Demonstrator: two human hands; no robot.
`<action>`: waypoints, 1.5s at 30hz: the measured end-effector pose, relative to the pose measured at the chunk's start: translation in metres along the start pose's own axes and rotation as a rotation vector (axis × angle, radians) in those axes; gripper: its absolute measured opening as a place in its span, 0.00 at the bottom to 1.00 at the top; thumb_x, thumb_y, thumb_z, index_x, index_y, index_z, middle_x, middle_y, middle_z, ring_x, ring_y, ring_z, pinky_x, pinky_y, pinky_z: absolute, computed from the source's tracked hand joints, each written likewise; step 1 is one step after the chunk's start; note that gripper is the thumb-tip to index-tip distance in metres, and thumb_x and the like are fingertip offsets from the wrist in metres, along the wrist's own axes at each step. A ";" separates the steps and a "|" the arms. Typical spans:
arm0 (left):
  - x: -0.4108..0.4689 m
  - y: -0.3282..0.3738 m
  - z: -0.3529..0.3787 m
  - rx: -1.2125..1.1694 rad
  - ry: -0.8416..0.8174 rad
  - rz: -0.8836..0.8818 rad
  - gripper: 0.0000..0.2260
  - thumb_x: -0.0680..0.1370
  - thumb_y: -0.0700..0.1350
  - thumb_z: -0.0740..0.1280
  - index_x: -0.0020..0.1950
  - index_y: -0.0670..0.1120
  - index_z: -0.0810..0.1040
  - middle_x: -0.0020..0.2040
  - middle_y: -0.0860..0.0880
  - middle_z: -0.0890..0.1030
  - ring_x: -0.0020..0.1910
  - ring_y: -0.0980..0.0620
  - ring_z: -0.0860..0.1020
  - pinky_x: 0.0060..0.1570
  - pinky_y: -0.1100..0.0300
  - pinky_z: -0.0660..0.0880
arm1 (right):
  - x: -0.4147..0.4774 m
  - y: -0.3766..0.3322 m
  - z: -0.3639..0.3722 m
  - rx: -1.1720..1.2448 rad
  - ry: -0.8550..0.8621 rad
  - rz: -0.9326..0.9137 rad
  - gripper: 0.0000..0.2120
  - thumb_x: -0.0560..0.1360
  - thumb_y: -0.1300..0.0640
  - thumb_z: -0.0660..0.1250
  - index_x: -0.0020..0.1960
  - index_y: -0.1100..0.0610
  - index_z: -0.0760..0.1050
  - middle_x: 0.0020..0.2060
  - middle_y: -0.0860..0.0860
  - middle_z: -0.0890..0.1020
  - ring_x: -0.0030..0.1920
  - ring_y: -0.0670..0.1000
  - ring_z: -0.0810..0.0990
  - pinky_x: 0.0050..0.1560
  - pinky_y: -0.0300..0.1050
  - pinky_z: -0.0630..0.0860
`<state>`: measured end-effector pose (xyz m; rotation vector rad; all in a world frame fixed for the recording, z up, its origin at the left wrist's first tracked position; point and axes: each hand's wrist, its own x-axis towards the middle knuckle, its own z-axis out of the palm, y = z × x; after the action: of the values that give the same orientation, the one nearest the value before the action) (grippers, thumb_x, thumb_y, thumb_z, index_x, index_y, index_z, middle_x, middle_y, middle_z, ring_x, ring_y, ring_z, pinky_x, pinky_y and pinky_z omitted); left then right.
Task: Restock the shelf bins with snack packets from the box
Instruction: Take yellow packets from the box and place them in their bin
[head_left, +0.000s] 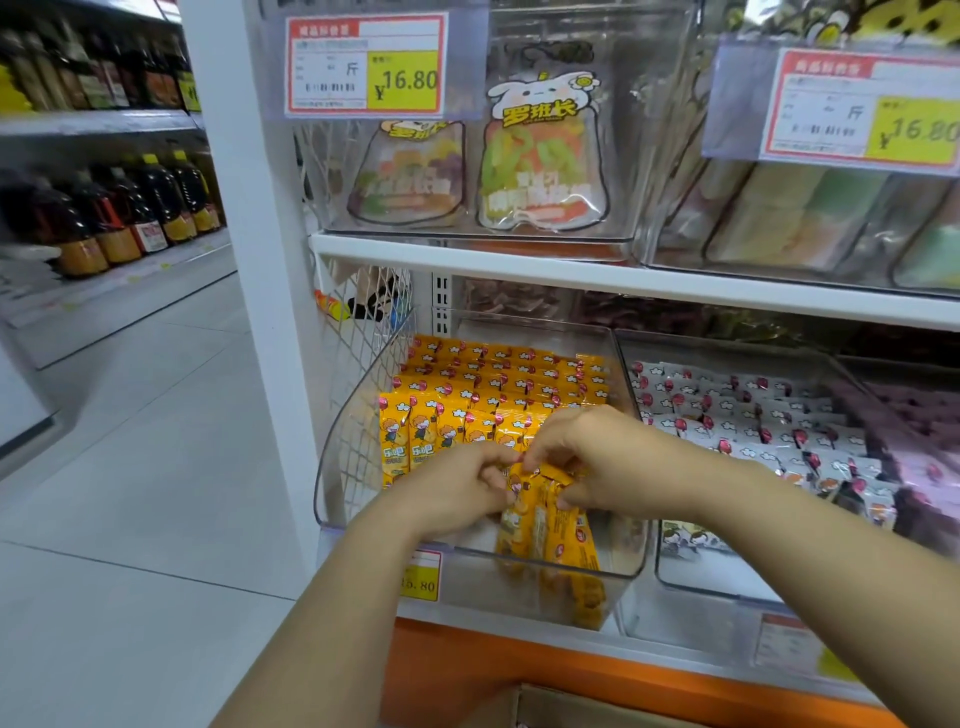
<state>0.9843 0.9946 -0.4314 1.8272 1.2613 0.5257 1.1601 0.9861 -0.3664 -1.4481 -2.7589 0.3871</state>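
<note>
Holding is recorded at the front of the clear bin (483, 587) on the lower shelf: a small bundle of orange snack packets (545, 525) is pinched from both sides

- left hand (457, 483): fingers curled, grip closed with thumb and fingertips on the bundle's upper left edge
- right hand (602, 457): fingers curled, grip closed on the bundle's upper right edge
- the bundle is kept roughly upright; its lower end is sunk inside the bin behind the transparent front wall, just in front of the stocked rows (498, 374) of matching orange packets stood on edge
- the front right part of the bin is not filled with rows
- a yellow price tag (421, 577) is fixed to the bin's front, partly hidden by the left forearm
- the neighbouring bin (701, 582) to the right is filled with white packets (753, 415) of similar print
- the cardboard box (571, 709) is seen only as an edge at the bottom of the view, below the orange shelf base; its contents cannot be told
- on the upper shelf (571, 265) clear bins hold bags of coloured sweets (540, 156), with a label (366, 65) reading 16.80
- dark bottles (119, 208) are lined on shelves across the aisle, far left
</note>
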 end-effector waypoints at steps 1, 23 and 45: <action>0.000 0.000 -0.001 -0.030 0.011 0.012 0.18 0.76 0.42 0.69 0.65 0.51 0.73 0.43 0.53 0.76 0.39 0.58 0.75 0.47 0.61 0.73 | -0.002 0.000 -0.002 0.039 0.019 -0.002 0.20 0.71 0.55 0.74 0.61 0.48 0.76 0.54 0.46 0.76 0.54 0.46 0.74 0.57 0.46 0.74; -0.016 0.004 -0.019 -0.670 0.315 0.000 0.13 0.77 0.38 0.66 0.61 0.44 0.71 0.50 0.46 0.81 0.42 0.55 0.81 0.36 0.65 0.78 | 0.007 -0.006 -0.022 0.740 0.362 0.032 0.08 0.68 0.53 0.75 0.45 0.51 0.80 0.33 0.47 0.81 0.35 0.46 0.80 0.45 0.47 0.80; -0.041 0.007 -0.032 -0.695 0.579 0.020 0.16 0.78 0.42 0.66 0.65 0.47 0.71 0.51 0.48 0.82 0.46 0.55 0.82 0.42 0.60 0.81 | 0.014 -0.018 -0.006 0.858 0.850 0.244 0.17 0.67 0.47 0.75 0.40 0.53 0.68 0.32 0.48 0.74 0.32 0.46 0.71 0.31 0.32 0.69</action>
<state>0.9479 0.9690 -0.4027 1.1266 1.1997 1.3796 1.1380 0.9893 -0.3583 -1.2588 -1.4717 0.6471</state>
